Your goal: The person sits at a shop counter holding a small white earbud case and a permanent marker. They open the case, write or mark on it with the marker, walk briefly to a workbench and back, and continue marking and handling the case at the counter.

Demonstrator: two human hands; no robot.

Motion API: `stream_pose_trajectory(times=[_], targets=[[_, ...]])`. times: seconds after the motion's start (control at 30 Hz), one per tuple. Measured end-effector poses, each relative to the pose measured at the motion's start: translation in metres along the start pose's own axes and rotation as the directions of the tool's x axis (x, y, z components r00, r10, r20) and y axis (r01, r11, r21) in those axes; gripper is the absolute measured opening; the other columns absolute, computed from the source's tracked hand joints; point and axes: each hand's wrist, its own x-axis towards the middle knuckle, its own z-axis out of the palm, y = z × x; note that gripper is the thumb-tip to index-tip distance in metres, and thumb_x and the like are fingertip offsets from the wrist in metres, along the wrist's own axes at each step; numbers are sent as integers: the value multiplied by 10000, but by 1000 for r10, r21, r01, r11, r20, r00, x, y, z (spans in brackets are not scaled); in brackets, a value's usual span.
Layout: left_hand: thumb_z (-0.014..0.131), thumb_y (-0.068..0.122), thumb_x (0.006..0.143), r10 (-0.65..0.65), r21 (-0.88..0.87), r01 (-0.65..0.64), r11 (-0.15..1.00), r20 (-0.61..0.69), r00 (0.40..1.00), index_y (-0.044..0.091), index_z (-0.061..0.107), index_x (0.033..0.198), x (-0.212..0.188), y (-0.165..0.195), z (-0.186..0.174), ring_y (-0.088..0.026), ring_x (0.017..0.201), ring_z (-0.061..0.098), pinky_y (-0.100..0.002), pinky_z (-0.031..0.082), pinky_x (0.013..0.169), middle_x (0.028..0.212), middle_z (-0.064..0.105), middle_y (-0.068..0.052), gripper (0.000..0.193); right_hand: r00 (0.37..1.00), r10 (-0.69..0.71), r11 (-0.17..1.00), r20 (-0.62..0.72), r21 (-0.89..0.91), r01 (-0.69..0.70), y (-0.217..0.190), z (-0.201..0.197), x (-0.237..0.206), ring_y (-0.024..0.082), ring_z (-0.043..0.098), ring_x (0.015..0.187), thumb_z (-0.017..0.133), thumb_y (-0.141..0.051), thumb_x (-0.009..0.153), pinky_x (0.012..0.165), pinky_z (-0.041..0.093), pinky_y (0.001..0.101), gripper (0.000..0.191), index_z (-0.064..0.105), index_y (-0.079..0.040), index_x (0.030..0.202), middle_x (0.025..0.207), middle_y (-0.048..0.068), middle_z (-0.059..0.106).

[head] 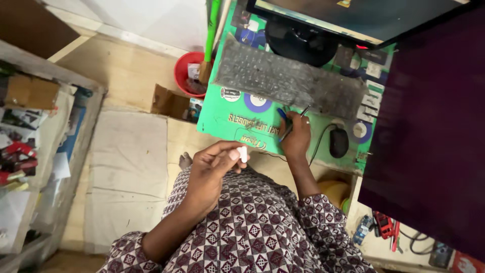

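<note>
Left hand (209,169) raised over lap, fingers (233,151) pinching small white cap-like piece (243,153) at the tips. Right hand (295,137) rests on green mat (222,119) on the counter, fingers closed around blue-tipped pen tool (289,124), just below dusty keyboard (288,78). Black mouse (338,142) near, to the right.

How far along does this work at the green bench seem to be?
Early or midway, it seems. Done: nothing finished is visible. In hand: the left hand pinches a small white piece over the lap, while the right hand rests on the green mat holding a blue-handled tool and a thin dark tool. Left: the tools have not met the white piece.
</note>
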Motion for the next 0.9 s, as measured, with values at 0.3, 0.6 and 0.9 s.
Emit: stream_pose_trajectory(times=[0.3,0.6,0.9], targets=[[676,142,1013,81,-27,-84,996,-74,994,-60,699,1219,1,-18,28,-163,984,683,-312,544,914,1067,745,-111,289,999,18,917,-30,398,-5,-2,-25,-6,273,715,869,808,-18,886,792,576,353,240,638,-6,1056,1009,162,705],[638,220,1074,145,-483,-124,867,6,989,10,639,1239,13,-18,64,-183,1242,617,-411,441,1141,1250,689,-86,267,990,-136,682,-49,720,129,-64,-108,-21,224,709,1006,812,51,876,877,603,319,372,548,-9,1131,1083,167,684],[634,224,1077,90,-550,-57,834,34,995,15,640,1220,16,-5,84,-149,965,602,-322,502,901,1047,662,-52,253,939,-303,754,-163,561,341,-85,-127,-10,258,740,902,837,47,832,805,594,319,356,576,-8,1068,982,163,699]])
